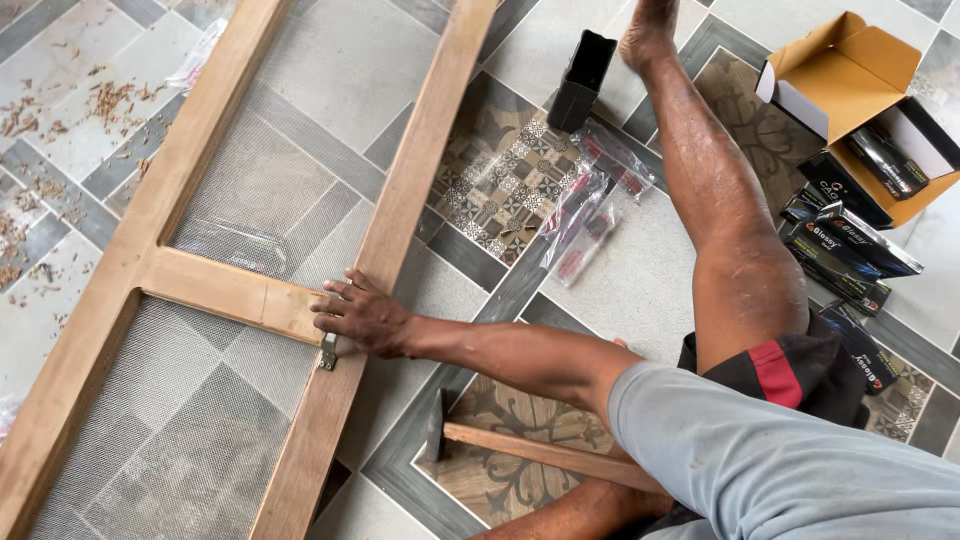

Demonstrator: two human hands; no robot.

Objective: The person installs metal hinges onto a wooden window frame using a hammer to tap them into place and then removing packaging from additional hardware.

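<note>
Wooden screen frame (385, 240) under left hand (362, 315), fingers spread flat; small metal bracket (328, 352) just below hand.

A home floor used as a makeshift carpentry spot is shown: patterned ceramic floor tiles (500, 170), wood shavings (100, 100) scattered at the far left corner, a wooden screen-door frame (385, 240), a hammer (520, 450), and opened hardware boxes (850, 80) laid directly on the floor.

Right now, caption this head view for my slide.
Hand pressing a wooden screen frame on tiled floor, hammer beside it.
</note>
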